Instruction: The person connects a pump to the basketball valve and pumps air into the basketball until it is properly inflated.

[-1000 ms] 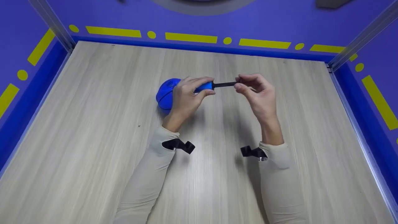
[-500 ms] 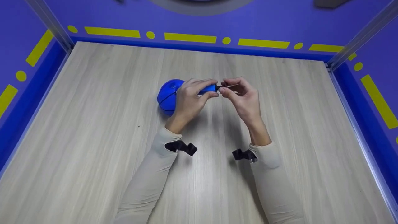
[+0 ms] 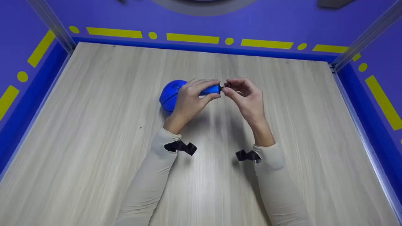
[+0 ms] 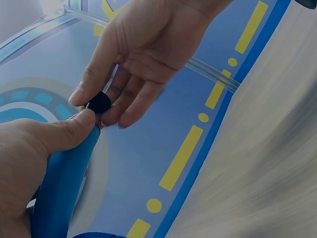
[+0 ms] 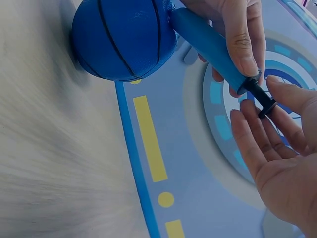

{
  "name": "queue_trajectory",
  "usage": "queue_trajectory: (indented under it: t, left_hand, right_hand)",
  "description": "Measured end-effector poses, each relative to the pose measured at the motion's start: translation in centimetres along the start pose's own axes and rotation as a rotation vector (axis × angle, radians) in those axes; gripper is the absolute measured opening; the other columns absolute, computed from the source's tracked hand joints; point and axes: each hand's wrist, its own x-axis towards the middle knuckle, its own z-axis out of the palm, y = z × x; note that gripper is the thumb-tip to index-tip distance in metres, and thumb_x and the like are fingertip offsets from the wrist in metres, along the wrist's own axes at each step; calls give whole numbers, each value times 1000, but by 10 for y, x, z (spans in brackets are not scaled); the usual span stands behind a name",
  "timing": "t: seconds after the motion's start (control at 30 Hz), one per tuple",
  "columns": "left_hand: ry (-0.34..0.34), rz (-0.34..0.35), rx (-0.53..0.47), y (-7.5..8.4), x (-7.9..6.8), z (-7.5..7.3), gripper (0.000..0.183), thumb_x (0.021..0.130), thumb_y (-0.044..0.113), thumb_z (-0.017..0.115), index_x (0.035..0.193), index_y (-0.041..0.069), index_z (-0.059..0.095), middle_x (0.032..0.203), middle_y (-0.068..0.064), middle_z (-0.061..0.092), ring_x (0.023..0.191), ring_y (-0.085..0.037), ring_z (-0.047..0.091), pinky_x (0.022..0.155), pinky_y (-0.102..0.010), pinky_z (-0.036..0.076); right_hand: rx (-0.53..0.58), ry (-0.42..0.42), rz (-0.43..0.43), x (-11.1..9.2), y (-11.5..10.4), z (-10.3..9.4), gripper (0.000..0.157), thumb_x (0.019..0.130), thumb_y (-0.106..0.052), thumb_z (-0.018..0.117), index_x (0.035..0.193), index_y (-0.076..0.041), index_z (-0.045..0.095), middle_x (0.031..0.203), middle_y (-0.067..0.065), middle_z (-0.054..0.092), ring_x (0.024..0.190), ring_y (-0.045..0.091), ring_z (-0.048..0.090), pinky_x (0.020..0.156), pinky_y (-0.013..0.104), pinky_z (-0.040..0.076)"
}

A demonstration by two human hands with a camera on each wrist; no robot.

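Note:
A small blue basketball (image 3: 169, 98) with black seams rests on the table, partly behind my left hand (image 3: 190, 98). That hand grips the blue barrel of a hand pump (image 3: 212, 89), thumb along the near side. The barrel's far end meets the ball (image 5: 126, 39) in the right wrist view; any needle there is hidden. From the other end a short stretch of black plunger rod sticks out. My right hand (image 3: 252, 99) pinches the black plunger handle (image 5: 266, 107) between thumb and fingers, its other fingers loosely curled below. In the left wrist view the handle (image 4: 100, 102) sits close to the left thumb.
The pale wood-grain table (image 3: 103, 131) is enclosed by blue walls (image 3: 194, 23) with yellow dashes and dots. Metal posts (image 3: 366, 39) stand at the back corners. Black wrist mounts (image 3: 185, 147) stick out from both sleeves.
My right hand has moved left toward the barrel, and the long exposed plunger rod has slid mostly inside. Over the last half second both hands have barely shifted. The ball stays in place.

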Motion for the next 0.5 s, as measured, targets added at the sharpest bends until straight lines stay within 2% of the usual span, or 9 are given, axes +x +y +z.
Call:
queue_trajectory:
  t: [0.2, 0.5]
  left_hand:
    - [-8, 7, -42, -3, 1, -7, 42, 93, 26, 84, 127, 2, 77, 130, -11, 74, 123, -27, 68, 107, -33, 50]
    - [-16, 34, -50, -12, 1, -18, 46, 90, 25, 88, 127, 0, 76, 131, -14, 73, 124, -30, 67, 108, -35, 50]
  right_hand:
    - [2, 15, -1, 0, 2, -3, 25, 97, 3, 76, 121, 7, 71, 113, 15, 74, 97, 24, 72, 89, 32, 59]
    - [34, 58, 17, 1, 4, -6, 25, 95, 4, 77, 119, 7, 72, 111, 17, 74, 94, 25, 74, 88, 33, 61]
